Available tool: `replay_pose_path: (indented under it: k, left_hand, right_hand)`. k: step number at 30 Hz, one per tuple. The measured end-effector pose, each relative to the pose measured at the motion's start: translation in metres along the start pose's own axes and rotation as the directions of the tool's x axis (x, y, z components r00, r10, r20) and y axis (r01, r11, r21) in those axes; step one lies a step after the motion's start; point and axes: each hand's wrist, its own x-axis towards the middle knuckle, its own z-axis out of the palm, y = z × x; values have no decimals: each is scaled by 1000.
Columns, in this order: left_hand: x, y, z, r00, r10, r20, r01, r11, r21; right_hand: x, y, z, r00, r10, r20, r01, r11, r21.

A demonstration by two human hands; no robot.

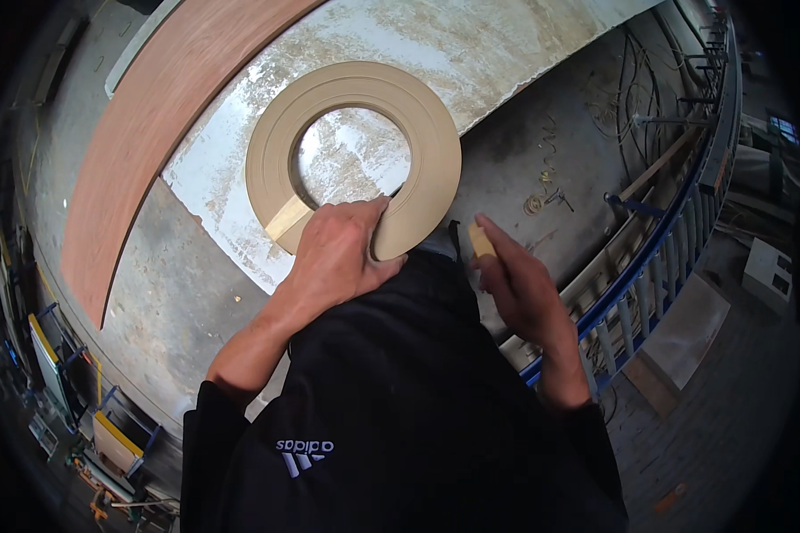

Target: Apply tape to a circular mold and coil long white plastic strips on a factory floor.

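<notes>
A wide tan coil of edge banding [438, 151] lies over the edge of a white, stained board. My left hand [333, 253] is closed on the coil's near side, thumb and fingers gripping its rim. Beside that hand, a pale yellow strip of tape [289, 218] crosses the band of the coil. Off to the right and apart from the coil, my right hand [520, 284] pinches a small yellow piece of tape [481, 242] between thumb and fingers. How far this piece reaches behind the fingers is hidden.
Under the coil lies the white, worn board [400, 40]. A reddish-brown wood panel [142, 151] rests along its left side. Beyond the board's right edge are loose wires [542, 202] on the floor. A blue metal rail [636, 298] with upright bars curves along the right.
</notes>
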Motion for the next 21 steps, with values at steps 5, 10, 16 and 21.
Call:
replay_pose_path:
  k: [5,10,16,21]
  left_hand:
    - [17,35,-48,992,-101,77,109,988,-110]
    - [17,34,-79,971,-171,168,205,956,-211]
    - [22,34,-80,960,-170,223,226,940,-255]
    - [23,31,-77,964,-139,225,199,941,-273]
  right_hand:
    - [-16,-49,14,994,-95,49,85,982,171]
    - [-7,-76,22,985,-166,-56,175,947,271]
    - [11,-74,19,971,-237,13,222,925,310]
    - [17,-66,23,965,-261,-7,248,907,339]
